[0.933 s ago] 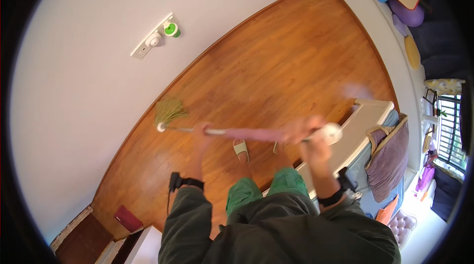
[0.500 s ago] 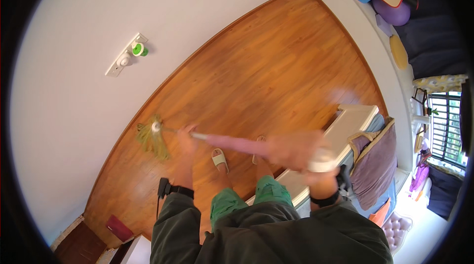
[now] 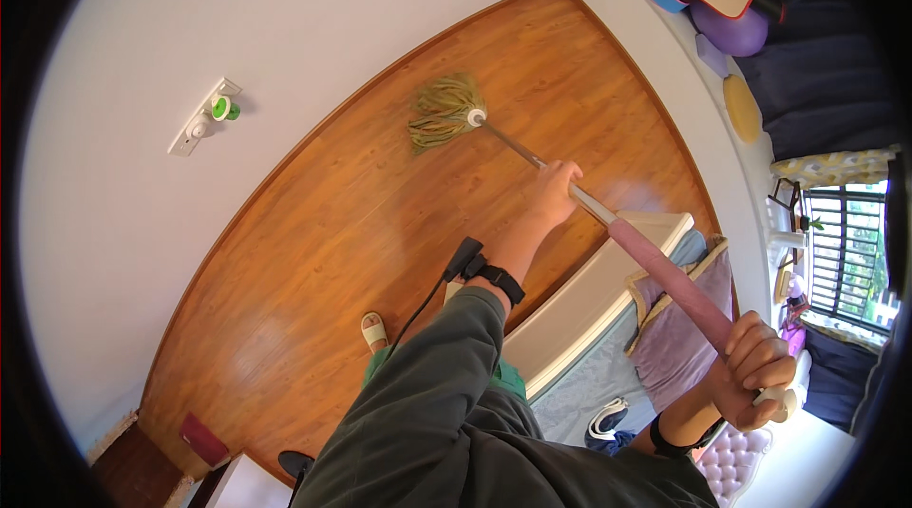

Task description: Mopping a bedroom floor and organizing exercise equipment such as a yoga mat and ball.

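A mop with a metal shaft and a pink-wrapped grip runs slantwise from lower right to upper middle. Its greenish-yellow strand head rests on the wooden floor, slightly blurred, with a white round hub at the shaft's end. My left hand is closed round the metal part of the shaft, above the pink section. Over at the right, my right hand wraps the top end of the pink grip. Black bands circle both wrists, and a small dark device with a cable sits at the left one.
To the right stands a bed with a cream frame, a grey-blue sheet and a purple blanket. A white wall with a socket strip bounds the floor on the left. A purple ball lies at the far right.
The mop head has swung from the left, near my feet, to the far middle of the floor. My left hand moved forward and right with the shaft; my right hand moved right and nearer.
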Motion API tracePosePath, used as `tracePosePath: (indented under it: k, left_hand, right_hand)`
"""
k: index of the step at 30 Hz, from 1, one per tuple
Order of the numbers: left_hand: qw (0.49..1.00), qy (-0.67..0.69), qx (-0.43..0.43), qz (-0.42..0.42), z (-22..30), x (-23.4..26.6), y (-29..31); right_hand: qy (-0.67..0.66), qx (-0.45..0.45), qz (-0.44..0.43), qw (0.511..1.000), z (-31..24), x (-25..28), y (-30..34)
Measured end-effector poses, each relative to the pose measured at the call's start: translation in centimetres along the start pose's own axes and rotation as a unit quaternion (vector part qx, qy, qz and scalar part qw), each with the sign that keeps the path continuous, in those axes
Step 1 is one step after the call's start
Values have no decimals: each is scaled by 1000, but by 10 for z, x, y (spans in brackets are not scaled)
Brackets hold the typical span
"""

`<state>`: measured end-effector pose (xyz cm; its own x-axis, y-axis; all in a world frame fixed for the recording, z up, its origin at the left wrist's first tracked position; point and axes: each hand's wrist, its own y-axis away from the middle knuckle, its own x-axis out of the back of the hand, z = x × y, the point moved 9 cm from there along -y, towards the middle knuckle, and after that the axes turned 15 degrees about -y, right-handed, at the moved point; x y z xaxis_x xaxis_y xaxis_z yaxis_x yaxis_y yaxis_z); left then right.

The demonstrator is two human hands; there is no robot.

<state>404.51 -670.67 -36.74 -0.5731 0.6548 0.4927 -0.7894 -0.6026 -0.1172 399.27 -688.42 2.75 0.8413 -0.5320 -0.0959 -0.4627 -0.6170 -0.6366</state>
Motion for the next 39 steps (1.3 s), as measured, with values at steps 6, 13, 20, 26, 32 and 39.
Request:
tracePosePath:
  k: [6,13,20,26,32,39]
  left_hand:
    - [988,-29,-81,-129,37,3,63]
    - [960,-70,-67,-264,7,55,191]
    - [967,-155,72,-192,-155,261,330]
    - [965,-129,223,-40,-277,433,492]
    - [930,-261,243,91,-285,478,575]
    - [973,-179,116,85,-156,353,490]
  right_hand:
    - [190,163,301,920,-76,8,19]
    - [128,83,356,922,-119,14,85]
    - [7,-9,428,904,-3,-157,153]
    - [-298,-186,167,921,68,-382,192]
    - [-412,-344,-134,833,60,-448,220]
    - [-351,-242,-155,891,-60,-342,194]
